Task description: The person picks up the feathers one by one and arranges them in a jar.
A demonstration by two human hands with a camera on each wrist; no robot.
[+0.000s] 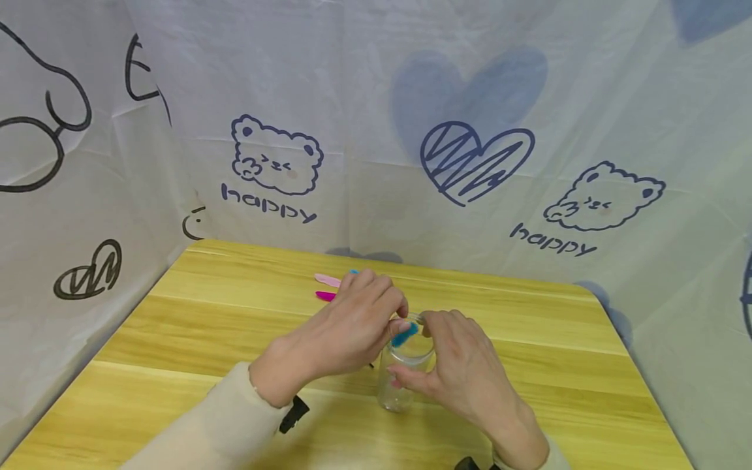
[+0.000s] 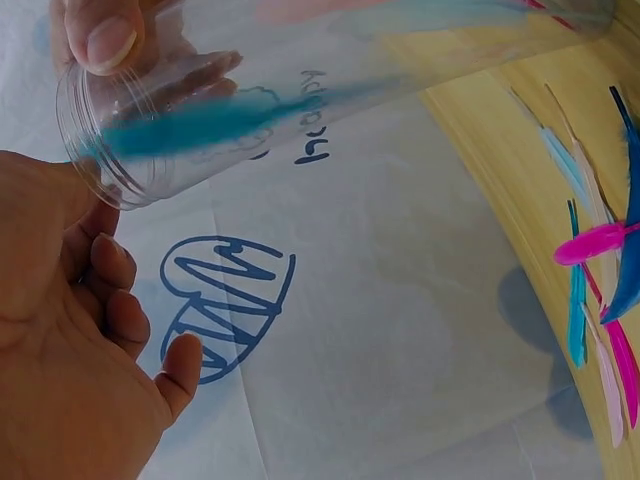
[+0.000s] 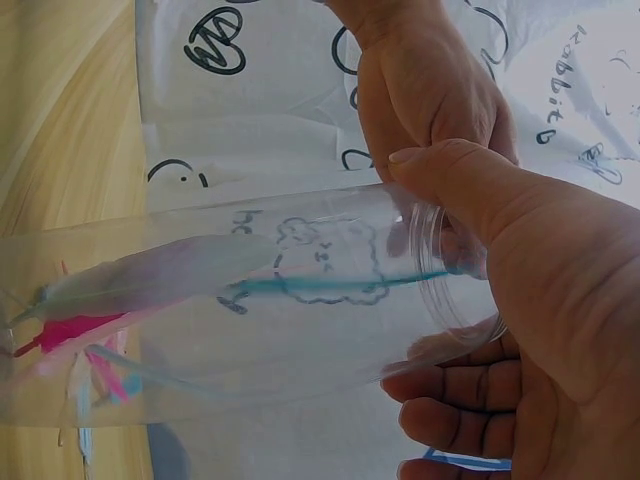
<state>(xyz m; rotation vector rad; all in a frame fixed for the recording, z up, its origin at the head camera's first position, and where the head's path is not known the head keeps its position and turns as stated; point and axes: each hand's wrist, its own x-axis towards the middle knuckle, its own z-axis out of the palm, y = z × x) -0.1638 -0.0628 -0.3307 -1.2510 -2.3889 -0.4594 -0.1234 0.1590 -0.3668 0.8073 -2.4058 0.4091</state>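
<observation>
Evidently, left fingers (image 1: 392, 301) grasp a fluffy feather (image 2: 190, 130), right fingers (image 3: 460, 392) a transparent cylindrical jar (image 1: 395, 399).

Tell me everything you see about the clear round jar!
The clear, cylindrical, see-through jar looks like plastic, with a ridged screw neck and no lid on its round mouth. It is roughly upright over the yellow wood-grain table; whether its base touches is unclear. The person's right hand grips it near the rim. The left hand pinches a fluffy blue feather that extends down inside. Pale and pink feathers show through its wall.
</observation>
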